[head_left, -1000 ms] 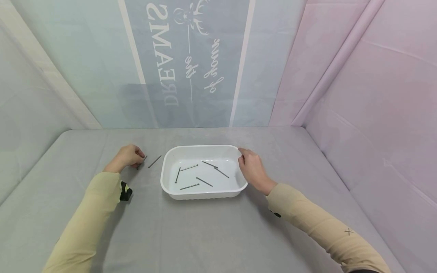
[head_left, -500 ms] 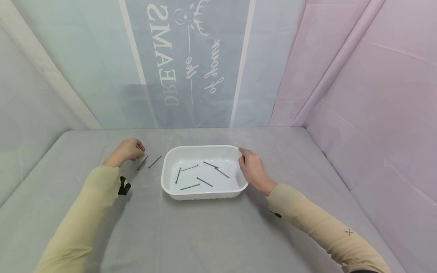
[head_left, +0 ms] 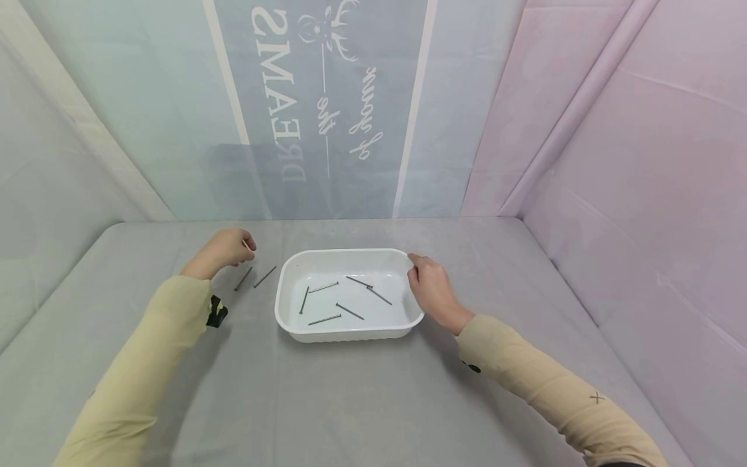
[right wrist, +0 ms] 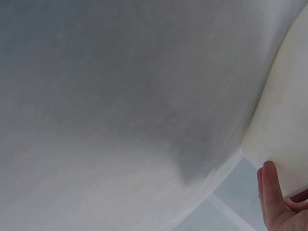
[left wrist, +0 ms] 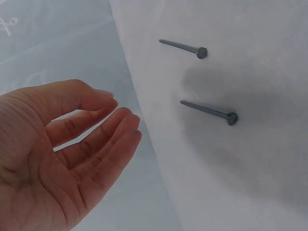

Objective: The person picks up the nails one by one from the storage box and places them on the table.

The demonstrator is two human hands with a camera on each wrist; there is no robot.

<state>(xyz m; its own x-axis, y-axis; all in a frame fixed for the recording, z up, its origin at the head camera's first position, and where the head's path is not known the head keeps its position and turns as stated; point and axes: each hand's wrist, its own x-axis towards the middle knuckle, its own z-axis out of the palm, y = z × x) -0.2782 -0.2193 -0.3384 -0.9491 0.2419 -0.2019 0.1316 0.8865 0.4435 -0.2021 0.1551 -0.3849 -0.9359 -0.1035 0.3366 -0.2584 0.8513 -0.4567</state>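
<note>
The left hand [head_left: 224,251], left of centre, curves loosely; the right hand [head_left: 436,293], right of centre, pinches the white tray [head_left: 350,336] at its right edge. Grey cloth [head_left: 344,408] covers the lower frame, the tray mid-frame upon it. Six nails [head_left: 350,312] lie inside, two nails [head_left: 265,277] left of it.

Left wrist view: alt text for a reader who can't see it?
Left hand, fingers loosely bent and holding nothing, at frame left. To its right, two dark nails lie roughly parallel on a grey surface, heads pointing right.

white tray [head_left: 350,335]: upright | six nails [head_left: 350,311]: inside | two nails [head_left: 265,277]: left, near-parallel
</note>
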